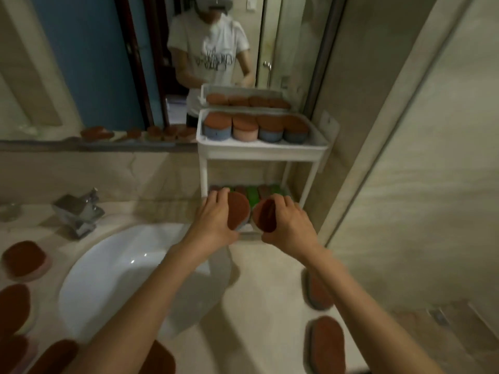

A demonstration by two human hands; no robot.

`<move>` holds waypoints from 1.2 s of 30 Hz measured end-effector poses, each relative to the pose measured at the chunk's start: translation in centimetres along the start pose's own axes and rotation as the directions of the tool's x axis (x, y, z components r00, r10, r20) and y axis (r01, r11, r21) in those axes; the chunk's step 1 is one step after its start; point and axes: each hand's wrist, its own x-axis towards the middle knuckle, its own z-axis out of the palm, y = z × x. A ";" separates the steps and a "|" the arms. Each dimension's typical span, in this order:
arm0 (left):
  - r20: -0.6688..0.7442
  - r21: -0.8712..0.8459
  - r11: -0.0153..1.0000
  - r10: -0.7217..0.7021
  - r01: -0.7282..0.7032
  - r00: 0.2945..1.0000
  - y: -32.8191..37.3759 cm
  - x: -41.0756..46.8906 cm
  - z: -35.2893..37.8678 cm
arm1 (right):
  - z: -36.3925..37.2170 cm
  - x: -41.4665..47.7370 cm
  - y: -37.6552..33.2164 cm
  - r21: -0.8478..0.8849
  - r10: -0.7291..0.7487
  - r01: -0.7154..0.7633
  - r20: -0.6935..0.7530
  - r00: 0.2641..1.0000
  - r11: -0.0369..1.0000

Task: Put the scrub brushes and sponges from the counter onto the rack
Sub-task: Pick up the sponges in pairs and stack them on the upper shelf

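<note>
Both hands reach to the lower shelf (247,233) of a white 2-tier rack (310,153) standing at the far right of the bench (267,271), against the mirror (89,63). The left hand (213,222) is clamped on a brown-topped sponge (239,211) with a pale blue-grey underside, held tilted on edge at the shelf's front. The right hand (287,225) is closed around a second brown sponge (266,215), also on edge, just beside the first. Behind them on the lower shelf stands a row of green and brown sponges (252,193). The upper shelf holds 4 brown-topped sponges (255,128) on edge: blue, pink, blue, blue.

More brown sponges lie flat on the bench: 2 near the right edge (324,346), 1 of them partly under the right forearm, and several left of the white basin (116,268), including a pink-backed one (25,259). A chrome faucet (79,211) sits at the far left of the basin.

The mirror reflects a person in a white T-shirt (213,52) with dark printed lettering, too blurred to read. No brand or label is legible on the sponges or the rack.
</note>
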 end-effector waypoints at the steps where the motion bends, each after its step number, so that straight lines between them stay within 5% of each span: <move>1: -0.034 0.019 0.999 0.028 -0.027 0.999 0.8 0.9 -1.3 | -1.5 0.8 0.0 0.011 -0.012 0.012 -0.044 0.999 1.000; 10: -0.276 0.185 0.965 0.234 -0.187 0.932 6.7 8.3 -9.8 | -11.1 7.4 0.6 0.078 -0.099 0.130 -0.313 0.945 0.989; 14: -0.282 0.182 0.961 0.252 -0.206 0.926 7.3 11.2 -10.9 | -11.8 10.3 1.4 0.029 -0.165 0.189 -0.375 0.912 0.982; 24: -0.069 0.075 0.996 0.045 -0.040 0.997 5.4 14.3 -8.6 | -8.9 14.4 3.5 0.051 -0.205 0.224 -0.250 0.946 0.973; 36: 0.114 -0.017 1.000 0.026 -0.025 0.993 4.7 14.6 -8.5 | -8.8 15.8 3.3 0.133 -0.126 0.115 0.079 0.989 0.984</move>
